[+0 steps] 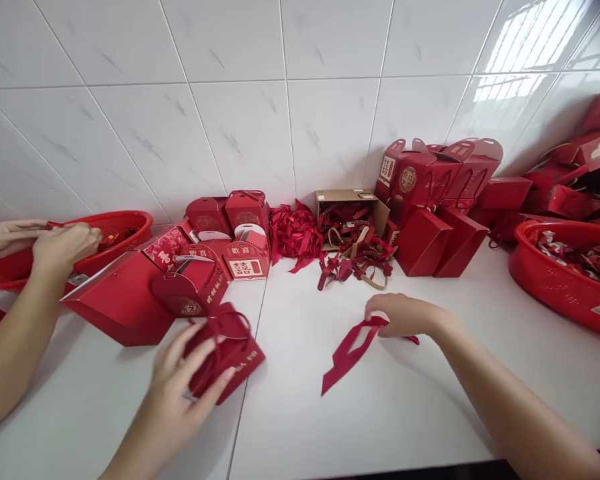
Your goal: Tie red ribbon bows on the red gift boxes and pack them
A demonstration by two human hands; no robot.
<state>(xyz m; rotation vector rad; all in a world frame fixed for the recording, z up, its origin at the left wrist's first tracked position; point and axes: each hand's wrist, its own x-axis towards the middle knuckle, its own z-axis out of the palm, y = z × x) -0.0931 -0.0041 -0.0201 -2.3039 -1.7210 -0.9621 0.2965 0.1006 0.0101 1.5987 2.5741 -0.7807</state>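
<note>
From my station I see the corded red gift box (pixel 241 363) left of centre, on or just above the tabletop (pixel 300 427), with the left hand's (pixel 174 381) fingers spread around it, while the right hand's (pixel 400 315) fingers pinch a dark-red ribbon (pixel 343 370) well apart to the right. I judge the step in hand to be handling box and ribbon together, the next move calling for a light left hold and an untwisted ribbon. Behind sit a ribbon pile (pixel 296 233) and an open cardboard carton (pixel 381 217).

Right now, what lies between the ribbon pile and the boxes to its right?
The head view shows an open carton with straps inside and in front.
</note>
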